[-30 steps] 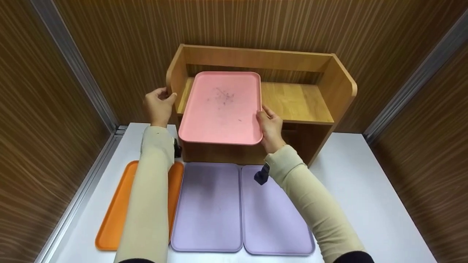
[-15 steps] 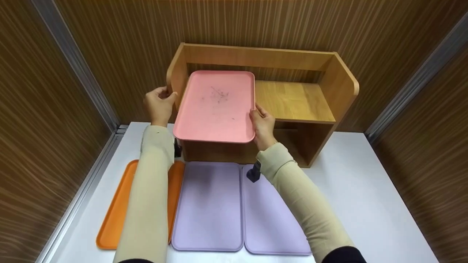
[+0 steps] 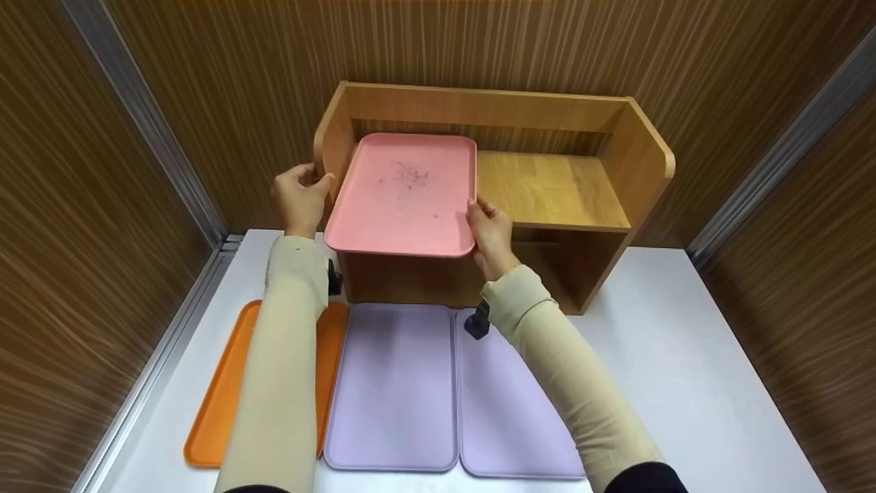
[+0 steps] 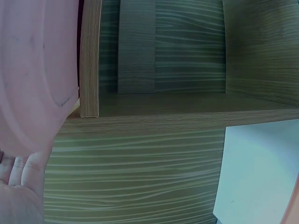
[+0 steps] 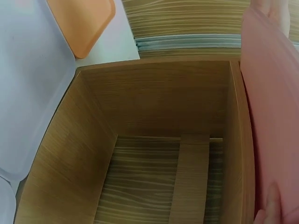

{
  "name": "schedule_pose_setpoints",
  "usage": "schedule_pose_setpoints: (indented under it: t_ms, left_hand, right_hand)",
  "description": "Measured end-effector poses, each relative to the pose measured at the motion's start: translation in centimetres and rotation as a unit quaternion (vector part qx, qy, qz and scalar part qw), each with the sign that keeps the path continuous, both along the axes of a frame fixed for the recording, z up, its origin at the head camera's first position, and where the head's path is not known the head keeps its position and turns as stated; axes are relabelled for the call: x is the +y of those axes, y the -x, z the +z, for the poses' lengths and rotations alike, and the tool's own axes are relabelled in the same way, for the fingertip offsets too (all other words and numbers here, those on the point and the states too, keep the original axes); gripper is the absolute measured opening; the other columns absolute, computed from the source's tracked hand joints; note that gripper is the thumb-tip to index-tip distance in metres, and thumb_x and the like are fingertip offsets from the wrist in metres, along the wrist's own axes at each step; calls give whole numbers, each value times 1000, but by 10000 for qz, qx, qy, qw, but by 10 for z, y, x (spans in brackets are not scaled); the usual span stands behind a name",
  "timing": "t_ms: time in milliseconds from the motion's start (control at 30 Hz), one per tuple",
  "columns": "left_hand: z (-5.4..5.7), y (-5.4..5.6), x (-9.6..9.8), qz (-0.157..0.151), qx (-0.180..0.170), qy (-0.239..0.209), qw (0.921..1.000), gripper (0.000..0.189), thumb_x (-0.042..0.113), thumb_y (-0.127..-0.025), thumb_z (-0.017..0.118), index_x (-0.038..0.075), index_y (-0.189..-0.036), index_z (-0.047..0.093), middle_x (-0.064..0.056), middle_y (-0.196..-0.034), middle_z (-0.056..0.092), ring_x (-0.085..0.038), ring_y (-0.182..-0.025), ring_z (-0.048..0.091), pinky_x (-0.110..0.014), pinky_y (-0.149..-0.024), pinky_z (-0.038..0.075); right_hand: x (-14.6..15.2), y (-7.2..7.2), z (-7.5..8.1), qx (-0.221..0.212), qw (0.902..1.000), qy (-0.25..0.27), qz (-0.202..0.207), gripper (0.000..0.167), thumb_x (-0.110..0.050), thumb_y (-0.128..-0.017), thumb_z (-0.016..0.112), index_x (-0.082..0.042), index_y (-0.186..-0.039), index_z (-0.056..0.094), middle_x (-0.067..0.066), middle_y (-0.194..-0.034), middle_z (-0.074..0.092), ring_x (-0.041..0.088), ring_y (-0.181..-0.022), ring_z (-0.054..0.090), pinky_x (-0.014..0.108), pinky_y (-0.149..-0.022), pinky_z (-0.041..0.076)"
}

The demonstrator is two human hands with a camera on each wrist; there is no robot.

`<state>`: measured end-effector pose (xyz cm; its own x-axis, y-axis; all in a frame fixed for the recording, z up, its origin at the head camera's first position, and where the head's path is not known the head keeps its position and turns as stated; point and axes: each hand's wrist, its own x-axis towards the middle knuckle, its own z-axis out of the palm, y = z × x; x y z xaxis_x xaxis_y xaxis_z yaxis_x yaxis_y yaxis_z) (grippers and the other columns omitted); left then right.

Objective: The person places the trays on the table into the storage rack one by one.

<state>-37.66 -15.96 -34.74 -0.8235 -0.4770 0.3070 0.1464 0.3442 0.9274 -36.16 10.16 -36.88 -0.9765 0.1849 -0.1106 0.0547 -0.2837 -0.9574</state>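
Note:
My right hand (image 3: 491,236) grips the right rim of a pink tray (image 3: 404,195), fingers (image 5: 273,205) at its edge. Dark scuffs mark the tray's face. Tilted slightly toward me, it lies over the left part of the upper board of a wooden desktop shelf (image 3: 554,188), its front end jutting past the board's front edge. My left hand (image 3: 301,198) holds the front edge of the shelf's left side panel, thumb on the inner side. In the left wrist view the tray partly hides the left hand's fingers (image 4: 18,170).
Two lilac trays (image 3: 393,390) lie side by side on the white table (image 3: 657,329) in front of the shelf. Left of them lies an orange tray (image 3: 219,404), partly under my left forearm. Wood-grain walls (image 3: 493,41) enclose the back and sides. The shelf's lower compartment (image 5: 159,98) opens toward me.
The pink tray has moved left with my right hand, and its front end has since shifted up and back over the shelf. My left hand has stayed in place at the side panel.

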Motion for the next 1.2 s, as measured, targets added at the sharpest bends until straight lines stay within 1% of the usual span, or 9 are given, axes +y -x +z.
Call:
schedule_pose_setpoints:
  t_ms: [133, 200, 267, 400, 500, 567, 733, 1000, 1200]
  left_hand:
    - [-1, -1, 0, 7, -24, 65, 10000, 24, 15, -83, 71, 4, -104, 72, -11, -97, 70, -16, -87, 61, -27, -75, 47]
    - [-1, -1, 0, 9, -26, 61, 10000, 24, 15, -83, 71, 4, -104, 72, -11, -97, 70, -16, -87, 61, -26, -74, 47]
    - [-1, -1, 0, -3, -24, 15, 10000, 23, 15, -83, 71, 4, -104, 72, -11, -97, 70, -17, -87, 61, -27, -74, 47]
    - [-2, -1, 1, -84, 1, -109, 9999, 23, 13, -83, 71, 3, -104, 72, -12, -99, 69, -18, -88, 61, -28, -76, 49]
    - [-2, -1, 1, -164, 23, -162, 9997, 23, 12, -84, 70, 2, -104, 71, -13, -100, 69, -18, -88, 61, -28, -77, 49]
    - [-1, -2, 1, -198, 48, -208, 9996, 23, 12, -84, 70, 1, -105, 71, -14, -101, 69, -18, -88, 61, -28, -77, 50]
    - [2, -3, 1, -194, 92, -252, 9995, 23, 11, -84, 70, 1, -104, 71, -15, -100, 69, -18, -87, 61, -27, -75, 49]
    - [0, -1, 0, -159, 43, -264, 9995, 22, 12, -84, 69, 1, -104, 71, -14, -98, 69, -17, -86, 60, -26, -74, 49]
    - [-2, -1, -1, -187, 118, -211, 9995, 22, 12, -84, 69, 1, -103, 71, -13, -97, 68, -17, -85, 60, -26, -74, 49]
  right_hand:
    - [-2, -4, 0, 23, 10000, 76, -25, 45, -15, -98, 47, 1, -140, 41, 19, -128, 54, 23, -95, 58, 31, -78, 52]
    - [-3, -7, 1, 41, 9998, 196, 9, 47, -16, -99, 45, 0, -142, 37, 18, -133, 50, 24, -99, 57, 33, -81, 51]
    - [-4, -9, 1, 73, 9993, 357, 72, 49, -16, -100, 43, -1, -145, 31, 16, -141, 43, 24, -108, 54, 34, -87, 49]
    - [-5, -11, 2, 117, 9985, 496, 187, 52, -14, -101, 42, -1, -148, 23, 13, -151, 30, 24, -131, 39, 35, -103, 37]
    - [-5, -11, 2, 240, 9990, 330, 166, 53, -12, -100, 43, 1, -147, 23, 13, -153, 26, 22, -138, 29, 33, -109, 28]
    - [-4, -9, 1, 364, 9991, 133, 146, 52, -11, -99, 44, 3, -146, 25, 14, -152, 28, 22, -138, 28, 33, -110, 26]
    - [4, -10, -3, 640, 9975, -185, 236, 51, -13, -99, 45, 3, -144, 29, 15, -149, 33, 24, -134, 35, 36, -108, 31]
    - [20, -21, -19, 1177, 9926, -93, 280, 46, -13, -99, 45, 7, -140, 36, 19, -143, 42, 26, -129, 43, 33, -104, 36]
    - [37, -37, -37, 1630, 9846, -413, 486, 43, -11, -100, 44, 8, -138, 38, 20, -139, 46, 26, -129, 44, 35, -106, 33]
